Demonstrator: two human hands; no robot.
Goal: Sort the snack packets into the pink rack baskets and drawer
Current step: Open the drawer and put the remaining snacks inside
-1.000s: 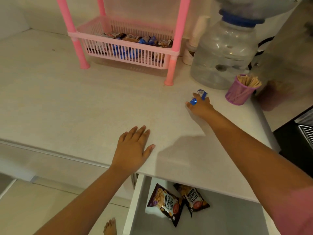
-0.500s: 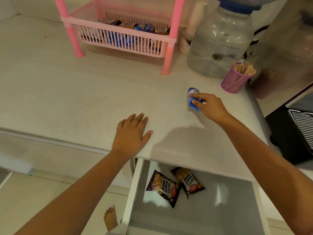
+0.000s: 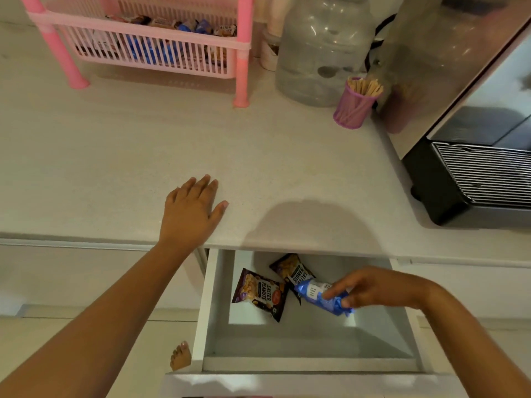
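Note:
My right hand [image 3: 370,288] pinches a blue snack packet [image 3: 319,297] and holds it inside the open white drawer [image 3: 287,340], just right of two dark salted-peanut packets [image 3: 260,293] lying on the drawer floor. My left hand [image 3: 192,208] rests flat on the white counter [image 3: 287,156] near its front edge, fingers straight. At the back left stands the pink rack basket [image 3: 149,50] holding several small snack packets [image 3: 184,25].
A clear water jug [image 3: 321,50] stands right of the rack, with a pink mesh cup of wooden sticks [image 3: 355,106] beside it. A black and silver appliance [image 3: 471,156] fills the right side. A bare foot [image 3: 180,356] shows on the floor left of the drawer.
My right hand picked the blue packet off the counter near the jug and brought it down into the open drawer. My left hand stayed flat on the counter.

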